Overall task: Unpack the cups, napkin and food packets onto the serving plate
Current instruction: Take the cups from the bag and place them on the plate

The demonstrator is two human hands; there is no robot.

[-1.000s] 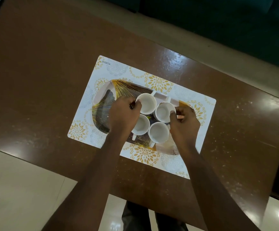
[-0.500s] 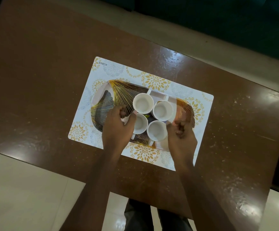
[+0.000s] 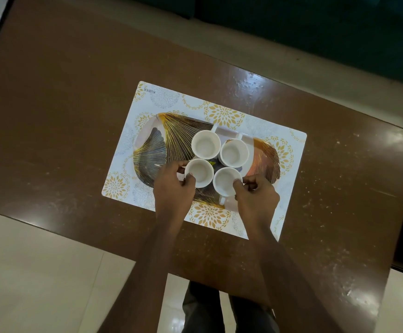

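Several white cups stand close together on an oval serving plate [image 3: 171, 135] with a gold and dark leaf pattern. My left hand [image 3: 173, 188] grips the near left cup [image 3: 199, 173] at its rim and side. My right hand [image 3: 255, 198] holds the near right cup [image 3: 227, 181] at its side. The far left cup [image 3: 205, 144] and far right cup [image 3: 234, 152] stand untouched. A white napkin [image 3: 229, 133] shows behind the far cups. Something dark, perhaps packets [image 3: 213, 163], lies between the cups, mostly hidden.
The plate rests on a white placemat [image 3: 162, 99] with yellow flower prints, on a brown table [image 3: 63, 104]. The table's near edge runs below my forearms, with pale floor tiles [image 3: 39, 272] beyond. A dark sofa [image 3: 316, 25] lies past the far edge.
Both hands have drawn back from the far cups to the two near cups and closed on them. The camera view shifted slightly.
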